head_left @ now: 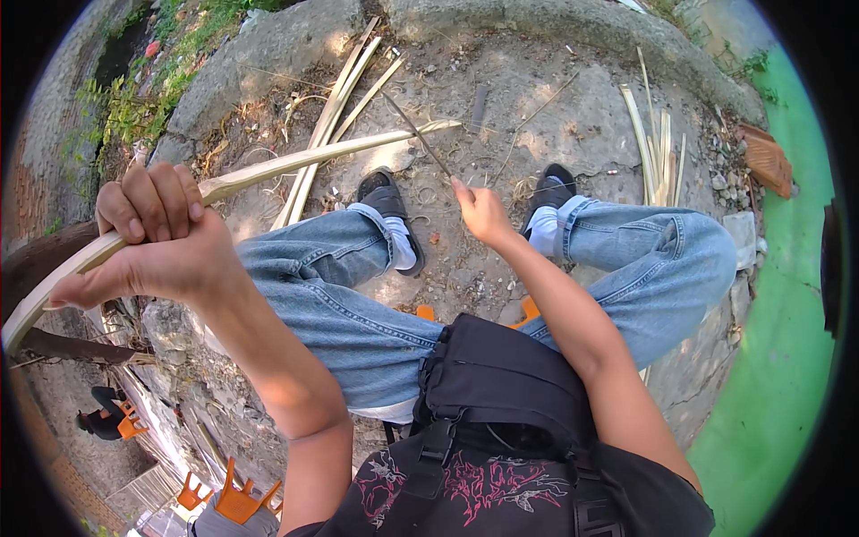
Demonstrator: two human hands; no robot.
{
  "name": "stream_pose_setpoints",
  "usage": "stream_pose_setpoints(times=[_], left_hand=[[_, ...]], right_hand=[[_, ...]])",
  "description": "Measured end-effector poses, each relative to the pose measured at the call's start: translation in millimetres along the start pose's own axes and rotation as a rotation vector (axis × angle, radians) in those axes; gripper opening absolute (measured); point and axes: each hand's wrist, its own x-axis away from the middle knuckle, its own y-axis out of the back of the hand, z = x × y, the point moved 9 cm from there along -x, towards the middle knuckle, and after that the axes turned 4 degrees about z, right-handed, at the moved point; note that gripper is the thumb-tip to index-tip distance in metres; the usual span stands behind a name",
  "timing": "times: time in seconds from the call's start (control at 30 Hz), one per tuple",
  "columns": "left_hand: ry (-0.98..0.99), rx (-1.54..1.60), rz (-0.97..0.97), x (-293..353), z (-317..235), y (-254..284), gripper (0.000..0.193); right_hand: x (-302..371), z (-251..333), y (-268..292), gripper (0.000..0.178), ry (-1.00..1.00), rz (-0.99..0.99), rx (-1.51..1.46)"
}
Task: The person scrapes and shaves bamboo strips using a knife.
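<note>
My left hand, raised at the left, is closed round a long pale strip of split bamboo or wood. The strip curves from the lower left rim across to a thin tip above the space between my feet. In my right hand, held over the ground between my knees, is a long, narrow dark knife. Its handle is hidden by my fingers. The blade slants up to the left and crosses the strip close to its tip; whether they touch I cannot tell.
Several pale strips lie beyond my left foot, and more strips lie at the right. A concrete kerb closes the far side. An orange brick sits beside green ground. My lap bears a black bag. Orange chairs and a seated person are lower left.
</note>
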Motion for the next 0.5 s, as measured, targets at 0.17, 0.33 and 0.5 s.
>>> stream_pose_setpoints(times=[0.17, 0.33, 0.5], left_hand=[[0.012, 0.042, -0.033, -1, 0, 17, 0.078], [-0.01, 0.106, 0.026, -1, 10, 7, 0.078], [-0.029, 0.029, -0.031, 0, -6, 11, 0.077]], right_hand=[[16, 51, -14, 0.063, 0.114, 0.049, -0.066], [-21, -23, 4, 0.066, -0.113, -0.008, 0.092], [2, 38, -13, 0.067, 0.087, 0.03, -0.042]])
